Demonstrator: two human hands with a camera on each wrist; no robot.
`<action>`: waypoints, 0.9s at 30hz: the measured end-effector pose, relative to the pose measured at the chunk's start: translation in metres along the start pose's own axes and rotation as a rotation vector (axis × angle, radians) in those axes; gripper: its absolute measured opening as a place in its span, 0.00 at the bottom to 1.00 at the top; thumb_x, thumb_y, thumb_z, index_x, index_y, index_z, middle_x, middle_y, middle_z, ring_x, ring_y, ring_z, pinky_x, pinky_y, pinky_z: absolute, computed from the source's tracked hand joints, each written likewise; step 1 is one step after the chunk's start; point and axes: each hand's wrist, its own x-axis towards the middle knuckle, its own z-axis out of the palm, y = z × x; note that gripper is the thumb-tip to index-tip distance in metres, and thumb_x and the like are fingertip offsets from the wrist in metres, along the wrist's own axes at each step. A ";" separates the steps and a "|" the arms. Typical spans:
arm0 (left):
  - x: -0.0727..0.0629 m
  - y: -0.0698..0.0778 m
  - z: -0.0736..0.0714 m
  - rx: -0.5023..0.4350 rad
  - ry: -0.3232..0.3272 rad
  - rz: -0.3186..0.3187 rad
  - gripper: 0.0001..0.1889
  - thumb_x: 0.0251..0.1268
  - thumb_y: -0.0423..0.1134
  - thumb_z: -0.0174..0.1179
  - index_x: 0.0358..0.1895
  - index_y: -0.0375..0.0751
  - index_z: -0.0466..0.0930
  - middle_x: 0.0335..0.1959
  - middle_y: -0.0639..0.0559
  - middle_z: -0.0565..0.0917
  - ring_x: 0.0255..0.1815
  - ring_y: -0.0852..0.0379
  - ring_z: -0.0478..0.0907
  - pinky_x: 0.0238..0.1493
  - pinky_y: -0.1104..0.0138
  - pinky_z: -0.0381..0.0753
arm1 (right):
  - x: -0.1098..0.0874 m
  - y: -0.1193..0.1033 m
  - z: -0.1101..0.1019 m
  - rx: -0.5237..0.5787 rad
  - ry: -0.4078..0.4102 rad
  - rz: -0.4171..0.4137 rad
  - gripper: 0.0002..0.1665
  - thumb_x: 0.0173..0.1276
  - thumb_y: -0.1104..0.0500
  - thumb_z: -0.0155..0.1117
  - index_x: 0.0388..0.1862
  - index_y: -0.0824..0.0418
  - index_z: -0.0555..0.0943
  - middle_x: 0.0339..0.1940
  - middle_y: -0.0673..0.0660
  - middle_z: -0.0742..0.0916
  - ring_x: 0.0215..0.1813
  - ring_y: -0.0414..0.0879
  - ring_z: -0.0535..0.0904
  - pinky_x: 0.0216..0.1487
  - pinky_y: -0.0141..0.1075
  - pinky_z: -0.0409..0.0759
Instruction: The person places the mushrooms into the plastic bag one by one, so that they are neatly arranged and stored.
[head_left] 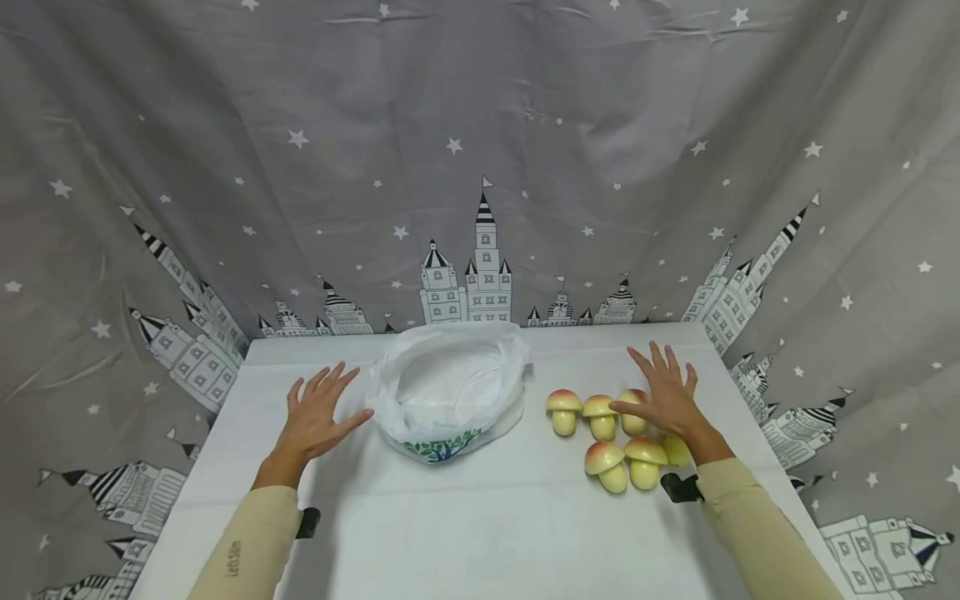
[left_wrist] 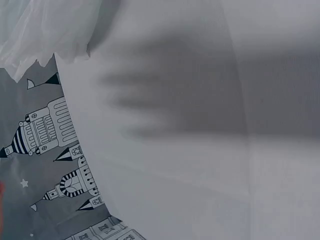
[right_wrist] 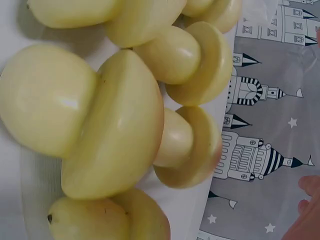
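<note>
A white plastic bag (head_left: 450, 333) with a green and blue tree print stands on the table, its mouth spread wide. To its left, my left hand (head_left: 311, 421) hovers with fingers spread, apart from the bag and holding nothing. Several yellow toy mushrooms (head_left: 563, 412) with reddish caps lie grouped right of the bag. Over the far right part of that group is my right hand (head_left: 669, 404), fingers spread, hiding some of them. In the right wrist view one mushroom (right_wrist: 115, 125) looms large, and the fingertips (right_wrist: 310, 210) show at the right edge.
Both hands are above a white-covered table (head_left: 480, 542). Behind and beside it hangs a grey curtain (head_left: 337, 183) printed with castles and stars. A dark wrist-camera mount (head_left: 681, 488) sits by the right sleeve, and another mount (head_left: 308, 523) by the left.
</note>
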 end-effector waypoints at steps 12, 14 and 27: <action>0.001 0.003 0.011 -0.184 -0.033 -0.120 0.41 0.62 0.59 0.58 0.72 0.37 0.59 0.70 0.32 0.61 0.69 0.31 0.56 0.65 0.37 0.49 | 0.006 -0.008 0.015 0.056 0.046 -0.054 0.60 0.49 0.34 0.71 0.75 0.58 0.58 0.76 0.70 0.55 0.75 0.68 0.43 0.66 0.70 0.36; 0.002 0.003 0.013 -0.209 -0.052 -0.151 0.42 0.62 0.59 0.57 0.73 0.37 0.57 0.71 0.32 0.61 0.69 0.31 0.56 0.65 0.36 0.49 | 0.006 -0.009 0.018 0.063 0.038 -0.055 0.60 0.49 0.34 0.70 0.75 0.58 0.58 0.76 0.69 0.55 0.75 0.68 0.43 0.67 0.69 0.36; 0.005 0.004 0.028 -0.415 -0.086 -0.314 0.41 0.63 0.56 0.60 0.73 0.38 0.56 0.68 0.33 0.65 0.67 0.35 0.62 0.64 0.39 0.64 | 0.014 -0.015 0.039 0.131 0.039 -0.108 0.56 0.50 0.38 0.72 0.74 0.57 0.60 0.74 0.67 0.62 0.75 0.65 0.48 0.67 0.66 0.41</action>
